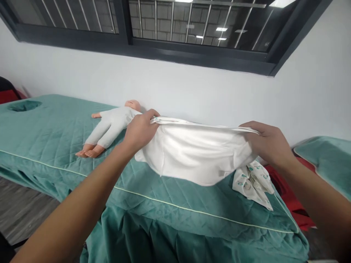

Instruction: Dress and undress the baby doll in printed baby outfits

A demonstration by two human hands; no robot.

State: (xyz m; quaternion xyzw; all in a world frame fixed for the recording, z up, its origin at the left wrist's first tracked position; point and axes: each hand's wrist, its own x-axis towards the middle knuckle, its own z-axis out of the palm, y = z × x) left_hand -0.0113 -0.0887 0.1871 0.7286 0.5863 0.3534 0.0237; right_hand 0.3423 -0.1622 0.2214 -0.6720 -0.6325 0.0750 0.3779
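A white cloth (196, 155) hangs stretched between my two hands, above the green bed; whether it is a garment or a plain sheet I cannot tell. My left hand (142, 128) is closed on its upper left corner, where a bit of printed pattern shows. At the upper right end, my right hand (265, 140) grips the same folded edge, its fingers partly behind the fabric. Left of the cloth a baby doll (115, 122) in a white suit lies on its back, with bare feet towards me. Part of its head is hidden behind my left hand.
The bed's quilted green cover (52, 135) has a hole (24, 105) at the far left. A crumpled white printed cloth (253, 182) lies near the right end. Behind stand a white wall (192, 91) and a dark-framed window (197, 54). Something red (290, 193) shows beyond the right edge.
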